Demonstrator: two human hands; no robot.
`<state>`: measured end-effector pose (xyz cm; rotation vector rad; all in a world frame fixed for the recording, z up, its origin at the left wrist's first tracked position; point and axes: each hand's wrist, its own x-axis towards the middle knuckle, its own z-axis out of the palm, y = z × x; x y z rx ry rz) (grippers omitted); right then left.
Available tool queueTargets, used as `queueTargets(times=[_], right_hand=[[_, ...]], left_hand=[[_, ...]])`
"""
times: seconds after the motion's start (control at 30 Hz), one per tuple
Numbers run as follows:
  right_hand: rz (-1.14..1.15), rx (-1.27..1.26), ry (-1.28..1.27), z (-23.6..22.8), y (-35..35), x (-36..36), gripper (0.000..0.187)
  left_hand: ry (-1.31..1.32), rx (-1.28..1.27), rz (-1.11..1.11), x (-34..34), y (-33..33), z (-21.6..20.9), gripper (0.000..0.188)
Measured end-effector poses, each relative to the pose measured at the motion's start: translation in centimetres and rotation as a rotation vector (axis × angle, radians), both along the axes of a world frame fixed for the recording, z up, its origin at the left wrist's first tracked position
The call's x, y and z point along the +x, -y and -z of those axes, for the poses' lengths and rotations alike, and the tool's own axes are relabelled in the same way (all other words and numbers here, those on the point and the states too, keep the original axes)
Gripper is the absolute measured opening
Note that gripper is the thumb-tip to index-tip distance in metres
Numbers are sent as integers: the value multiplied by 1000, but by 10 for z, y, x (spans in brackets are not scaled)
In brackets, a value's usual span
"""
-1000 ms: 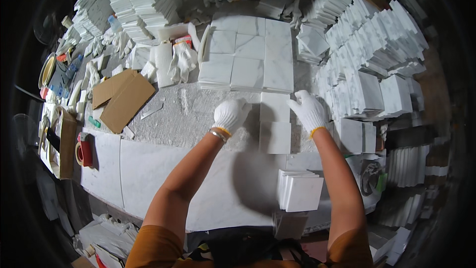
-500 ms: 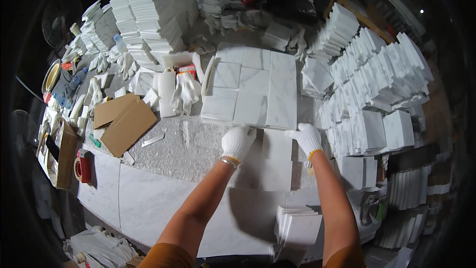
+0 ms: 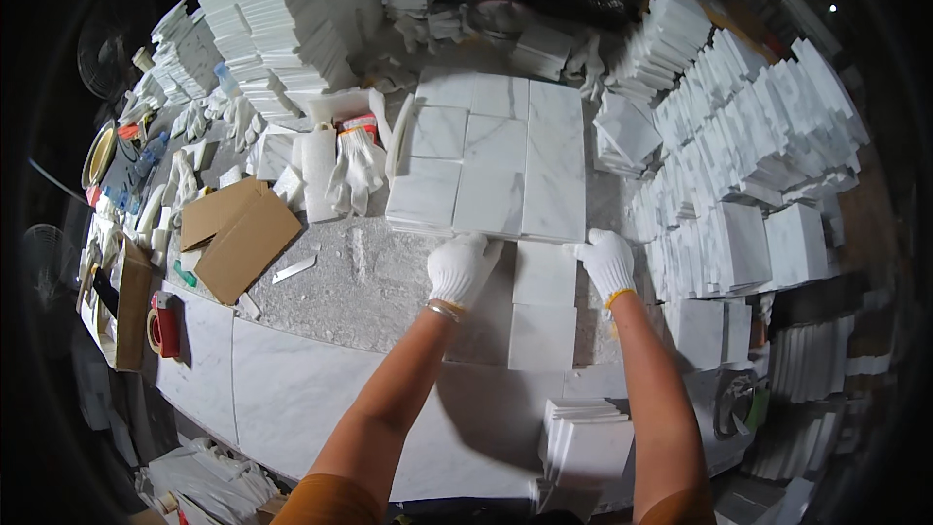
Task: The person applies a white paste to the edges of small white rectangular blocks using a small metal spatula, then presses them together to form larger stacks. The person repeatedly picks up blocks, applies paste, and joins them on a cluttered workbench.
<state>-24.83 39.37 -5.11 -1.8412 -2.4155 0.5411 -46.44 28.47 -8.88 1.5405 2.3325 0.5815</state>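
Observation:
A rectangular panel of grey-veined white marble tiles (image 3: 493, 199) lies on the worktable in front of me. My left hand (image 3: 461, 270), in a white knit glove, rests against its near edge, thumb pointing inward. At the near right corner of the panel is my right hand (image 3: 608, 264), gloved alike with a yellow cuff, its thumb apart from its fingers. Neither hand visibly holds anything, though some fingertips are hidden at the edge. Between my hands a white tile (image 3: 544, 272) adjoins the panel, and a second white tile (image 3: 541, 337) lies nearer me.
Many stacked tiles (image 3: 734, 243) crowd the right side, and a tall tile stack (image 3: 282, 19) stands at the back left. Cardboard pieces (image 3: 248, 253), a red tape dispenser (image 3: 165, 324) and loose white gloves (image 3: 355, 170) lie leftward. A small tile stack (image 3: 586, 442) sits near me.
The whole view has shifted slightly, with the far things now higher in the picture. Both hands stay at the panel's near edge. No clear movement of the tiles shows.

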Motion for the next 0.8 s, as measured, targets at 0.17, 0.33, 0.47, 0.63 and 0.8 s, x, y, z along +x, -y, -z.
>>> queueTargets(times=[0.17, 0.33, 0.47, 0.63, 0.8], right_hand=[[3, 74, -44, 7, 0, 5, 52], [0, 69, -1, 9, -3, 5, 51], [-29, 68, -26, 11, -6, 5, 51], [87, -198, -240, 15, -12, 12, 47], [247, -549, -510, 17, -13, 30, 41]], left_hand=[[-65, -20, 16, 4, -4, 2, 48], [-49, -38, 28, 3, -7, 4, 49], [-77, 7, 6, 3, -7, 2, 48], [-73, 51, -7, 1, -6, 5, 46], [-49, -6, -1, 4, -5, 1, 45]])
